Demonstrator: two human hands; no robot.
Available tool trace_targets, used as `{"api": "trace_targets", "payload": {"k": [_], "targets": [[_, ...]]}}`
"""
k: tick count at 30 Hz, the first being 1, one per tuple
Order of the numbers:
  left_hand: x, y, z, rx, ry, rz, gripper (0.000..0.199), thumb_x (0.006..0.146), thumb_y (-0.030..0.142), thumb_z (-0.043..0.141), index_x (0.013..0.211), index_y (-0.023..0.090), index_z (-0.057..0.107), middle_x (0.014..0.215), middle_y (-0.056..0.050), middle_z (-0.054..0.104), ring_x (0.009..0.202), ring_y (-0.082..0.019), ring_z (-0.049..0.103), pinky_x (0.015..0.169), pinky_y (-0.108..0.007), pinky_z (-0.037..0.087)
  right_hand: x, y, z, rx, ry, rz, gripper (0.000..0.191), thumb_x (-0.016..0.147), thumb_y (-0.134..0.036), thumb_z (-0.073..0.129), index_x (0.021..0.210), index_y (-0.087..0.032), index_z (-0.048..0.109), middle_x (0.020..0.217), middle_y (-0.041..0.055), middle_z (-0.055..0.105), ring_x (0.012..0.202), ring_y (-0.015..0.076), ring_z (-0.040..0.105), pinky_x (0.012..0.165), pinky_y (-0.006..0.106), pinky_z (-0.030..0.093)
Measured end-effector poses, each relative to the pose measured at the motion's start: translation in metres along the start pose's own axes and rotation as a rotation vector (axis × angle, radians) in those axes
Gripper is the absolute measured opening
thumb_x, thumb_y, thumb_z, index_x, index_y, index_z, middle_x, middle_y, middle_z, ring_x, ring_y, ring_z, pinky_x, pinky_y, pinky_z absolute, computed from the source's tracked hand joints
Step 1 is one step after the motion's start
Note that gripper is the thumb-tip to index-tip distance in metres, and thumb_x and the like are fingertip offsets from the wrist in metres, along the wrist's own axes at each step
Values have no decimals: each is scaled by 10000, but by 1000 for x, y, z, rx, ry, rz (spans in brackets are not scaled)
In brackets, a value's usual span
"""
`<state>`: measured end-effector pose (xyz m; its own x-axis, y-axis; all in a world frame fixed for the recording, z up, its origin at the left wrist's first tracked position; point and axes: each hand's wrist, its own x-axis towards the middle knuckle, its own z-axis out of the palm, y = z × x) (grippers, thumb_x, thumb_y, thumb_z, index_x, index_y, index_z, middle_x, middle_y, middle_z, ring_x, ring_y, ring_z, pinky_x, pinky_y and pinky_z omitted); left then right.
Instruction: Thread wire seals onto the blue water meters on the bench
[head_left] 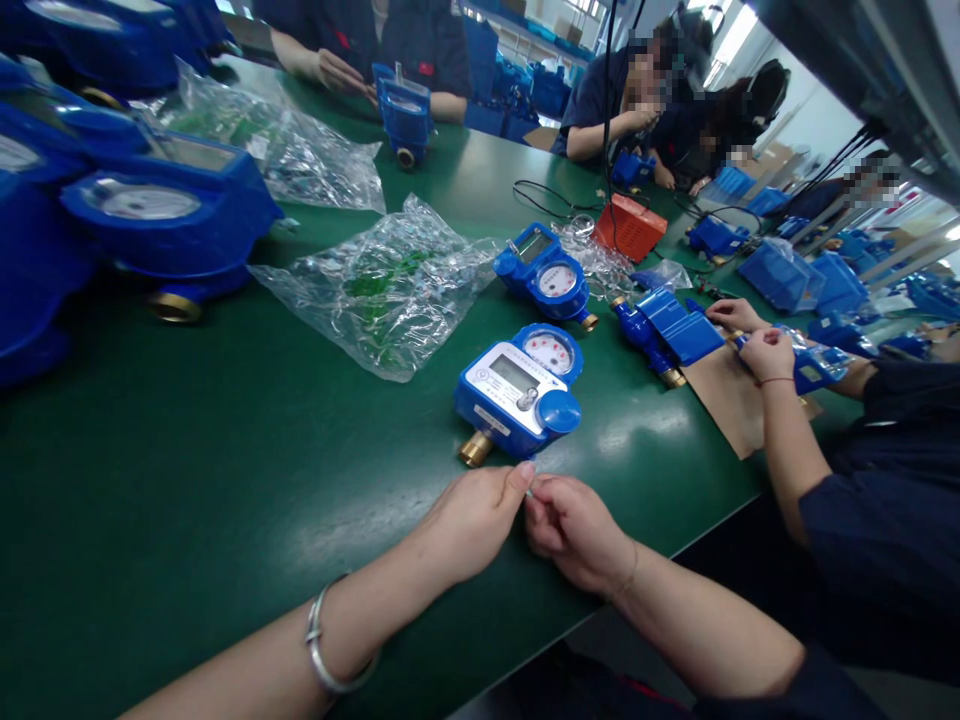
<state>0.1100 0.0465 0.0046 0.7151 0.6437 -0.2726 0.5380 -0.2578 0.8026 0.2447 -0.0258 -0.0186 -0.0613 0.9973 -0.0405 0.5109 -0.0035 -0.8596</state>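
Note:
A blue water meter (499, 385) with a white display panel, a round dial and a brass fitting lies on the green table just beyond my hands. My left hand (476, 520), with a silver bangle on its wrist, is closed in a pinch at the meter's near edge. Against its fingertips, my right hand (574, 530) is curled, thumb and fingers pressed together. A tiny pale bit shows between the two hands, too small to name. Whether it joins the meter I cannot tell.
Several blue meters (172, 210) crowd the left. Clear plastic bags (397, 285) with small green parts lie mid-table, near another meter (544, 275) and an orange box (630, 228). At right, a co-worker's hands (765, 350) work above brown cardboard (720, 395). Other people sit across the table.

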Motion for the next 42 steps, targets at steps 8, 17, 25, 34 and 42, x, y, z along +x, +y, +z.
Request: {"api": "trace_targets", "payload": {"k": [8, 17, 25, 34, 42], "targets": [[3, 2, -4, 5, -10, -34, 546, 911, 489, 217, 670, 186, 602, 692, -41, 656, 679, -192, 590, 596, -253, 399, -11, 11, -5, -646, 206, -292, 197, 896, -256, 403, 873, -145, 565, 750, 83, 563, 705, 187, 477, 676, 331, 358], [6, -2, 3, -19, 47, -16, 501, 921, 444, 225, 683, 190, 585, 738, -42, 659, 715, -190, 593, 638, -268, 391, 8, 1, -5, 130, -32, 106, 322, 936, -337, 231, 704, -199, 406, 448, -79, 274, 377, 94, 283, 428, 214, 302], [7, 0, -5, -90, 10, -9, 462, 894, 457, 297, 697, 185, 614, 753, -43, 669, 741, -205, 595, 667, -274, 385, -9, 8, -4, -490, 218, -185, 222, 927, -281, 348, 1000, -140, 502, 800, 71, 566, 729, 173, 503, 676, 309, 387], [8, 4, -2, -238, 41, -57, 456, 862, 463, 332, 633, 167, 592, 664, 2, 618, 622, -161, 530, 584, -243, 380, 8, 27, -13, -739, 208, -465, 185, 881, -217, 398, 774, -164, 538, 640, 45, 512, 610, 171, 441, 582, 310, 317], [7, 1, 4, -301, 58, -45, 448, 877, 456, 315, 685, 162, 593, 724, -12, 631, 662, -163, 539, 598, -240, 393, 9, 16, 0, -273, 195, -112, 274, 945, -231, 268, 742, -181, 445, 591, -24, 490, 532, 95, 468, 533, 210, 359]]}}
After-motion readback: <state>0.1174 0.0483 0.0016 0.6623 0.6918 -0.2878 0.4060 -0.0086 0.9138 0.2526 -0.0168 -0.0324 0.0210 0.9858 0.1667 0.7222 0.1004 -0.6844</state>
